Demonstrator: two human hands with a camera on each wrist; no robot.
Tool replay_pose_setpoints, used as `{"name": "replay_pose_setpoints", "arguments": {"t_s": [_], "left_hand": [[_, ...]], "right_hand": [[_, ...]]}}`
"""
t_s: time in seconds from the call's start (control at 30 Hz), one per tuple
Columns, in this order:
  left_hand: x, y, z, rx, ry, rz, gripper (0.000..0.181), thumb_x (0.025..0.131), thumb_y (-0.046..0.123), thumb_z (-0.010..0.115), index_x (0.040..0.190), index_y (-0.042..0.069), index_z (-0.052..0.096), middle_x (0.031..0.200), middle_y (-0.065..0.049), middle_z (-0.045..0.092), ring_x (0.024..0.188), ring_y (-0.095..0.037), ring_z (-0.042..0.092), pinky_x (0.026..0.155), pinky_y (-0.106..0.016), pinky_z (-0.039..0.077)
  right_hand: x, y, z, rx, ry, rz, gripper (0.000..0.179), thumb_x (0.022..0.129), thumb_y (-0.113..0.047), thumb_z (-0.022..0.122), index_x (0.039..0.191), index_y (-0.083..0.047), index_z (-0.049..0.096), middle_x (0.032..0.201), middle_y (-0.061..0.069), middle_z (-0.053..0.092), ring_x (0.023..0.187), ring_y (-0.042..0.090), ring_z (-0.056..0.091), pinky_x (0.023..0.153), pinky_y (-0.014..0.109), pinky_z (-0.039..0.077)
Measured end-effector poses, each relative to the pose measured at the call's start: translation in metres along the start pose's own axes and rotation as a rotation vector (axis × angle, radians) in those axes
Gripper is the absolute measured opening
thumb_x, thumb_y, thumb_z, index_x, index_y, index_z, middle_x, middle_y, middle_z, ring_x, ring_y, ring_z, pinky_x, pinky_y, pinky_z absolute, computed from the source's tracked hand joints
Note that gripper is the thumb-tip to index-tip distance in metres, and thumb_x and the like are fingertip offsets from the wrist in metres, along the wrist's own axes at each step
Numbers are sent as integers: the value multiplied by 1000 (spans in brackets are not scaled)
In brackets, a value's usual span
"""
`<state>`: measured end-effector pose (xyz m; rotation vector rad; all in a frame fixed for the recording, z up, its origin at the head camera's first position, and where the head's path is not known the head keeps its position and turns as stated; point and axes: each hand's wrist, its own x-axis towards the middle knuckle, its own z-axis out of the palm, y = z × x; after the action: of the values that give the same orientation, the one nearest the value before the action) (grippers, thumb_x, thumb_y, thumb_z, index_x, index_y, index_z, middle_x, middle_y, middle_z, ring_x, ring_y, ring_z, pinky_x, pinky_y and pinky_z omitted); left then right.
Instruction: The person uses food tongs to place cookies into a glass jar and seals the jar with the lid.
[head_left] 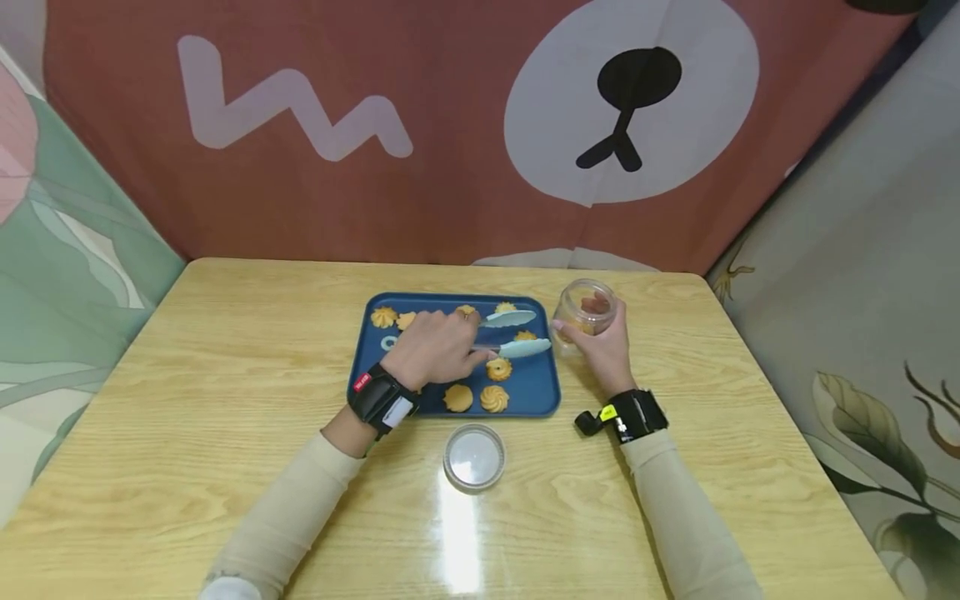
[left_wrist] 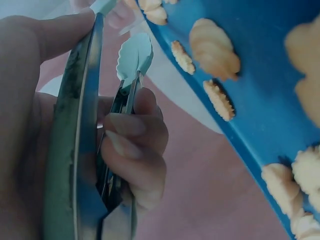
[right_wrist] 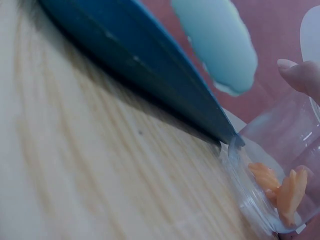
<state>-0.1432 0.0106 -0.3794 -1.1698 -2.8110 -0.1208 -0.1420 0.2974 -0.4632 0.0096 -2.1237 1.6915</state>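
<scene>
Twice in the head view, found fingers curled round something. Near the centre, saw the left hand (head_left: 435, 346) gripping metal tongs (head_left: 525, 348) with pale-green tips, held over a blue tray (head_left: 536, 392) with the tips spread apart. Right of centre, saw the right hand (head_left: 606, 346) gripping a clear jar (head_left: 573, 310) just beside the tray's right edge; could not make out any contact between jar and tray. Saw cookies (head_left: 458, 397) spread over the tray, some partly covered by the left hand and the tongs. Below the tray, noted a round lid (head_left: 474, 457) on the wooden table (head_left: 225, 417). Across the top, saw a brown backdrop (head_left: 450, 208) with a printed muzzle.

In the left wrist view, saw the thumb laid along one arm of the tongs at upper left and fingers wrapped round the other arm near the centre. Down the right side, saw cookies on the tray.

In the right wrist view, saw the jar at lower right with cookie pieces (right_wrist: 291, 197) inside, the tray's edge at upper left and one tip of the tongs at upper centre. At the right edge, saw only part of the right hand; could not tell its whole grip from there.
</scene>
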Motion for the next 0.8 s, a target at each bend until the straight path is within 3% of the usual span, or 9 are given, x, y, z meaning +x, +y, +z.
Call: {"name": "replay_pose_setpoints", "arguments": {"t_s": [0.43,0.67,0.8], "left_hand": [[3,2,14,6,-89,-40,59,91,60,46,117,8,60,55,2,50,41,-12,48,36,-29,39],[3,4,14,4,-106,-47,62,91,59,45,124,8,57,58,2,52,43,-13,49,37,-29,42],[3,6,14,0,-98,-44,61,92,58,46,123,7,58,59,1,52,43,-14,48,37,-30,42]], "right_hand": [[-2,-1,0,19,-11,5,87,71,-26,84,137,-9,30,127,12,44,113,20,45,97,43,36],[-10,-30,3,31,-20,29,84,74,-14,81,137,-1,27,130,22,41,114,25,44,97,44,35],[-11,-31,2,24,-14,35,84,74,-13,81,137,-1,28,129,22,42,113,24,45,97,43,35]]}}
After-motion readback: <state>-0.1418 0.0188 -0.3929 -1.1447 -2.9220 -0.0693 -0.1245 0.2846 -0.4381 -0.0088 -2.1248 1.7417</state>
